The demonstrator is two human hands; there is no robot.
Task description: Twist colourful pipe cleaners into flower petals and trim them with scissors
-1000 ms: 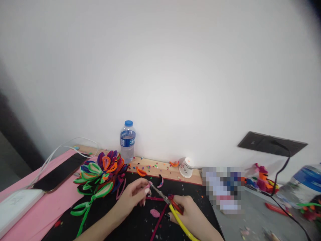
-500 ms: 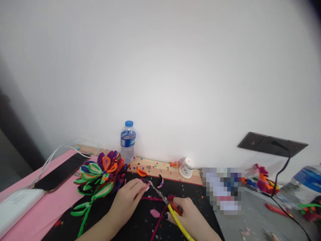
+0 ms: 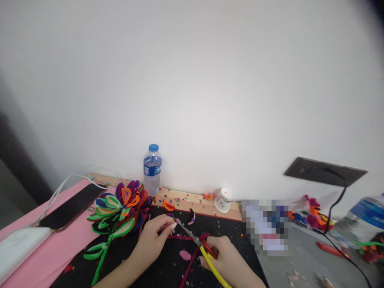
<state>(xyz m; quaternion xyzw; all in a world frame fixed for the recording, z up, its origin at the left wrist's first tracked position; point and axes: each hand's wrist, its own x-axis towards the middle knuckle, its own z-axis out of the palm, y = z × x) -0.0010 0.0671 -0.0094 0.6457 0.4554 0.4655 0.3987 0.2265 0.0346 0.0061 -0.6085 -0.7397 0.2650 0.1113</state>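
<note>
Over the black mat (image 3: 168,268), my left hand (image 3: 156,236) pinches a small pink fuzzy piece, mostly hidden by the fingers. My right hand (image 3: 223,256) is closed on scissors (image 3: 211,266) with yellow and red handles. Their blades point up and left, with the tips beside my left fingertips. Magenta fuzzy stems (image 3: 189,267) lie between the hands, and a pink oval piece (image 3: 185,255) rests on the mat. Left of my left hand lies a multicoloured fuzzy flower (image 3: 126,208) with a green stem.
A water bottle (image 3: 152,170) and an upside-down paper cup (image 3: 223,200) stand by the wall. At left are a phone (image 3: 70,206) and a white box (image 3: 22,250) on pink sheet. Cables, a red tool (image 3: 331,249) and a large bottle (image 3: 364,218) are at right.
My left hand has shifted very slightly left. The scissors' blades look closer together, while my right hand stays in nearly the same place.
</note>
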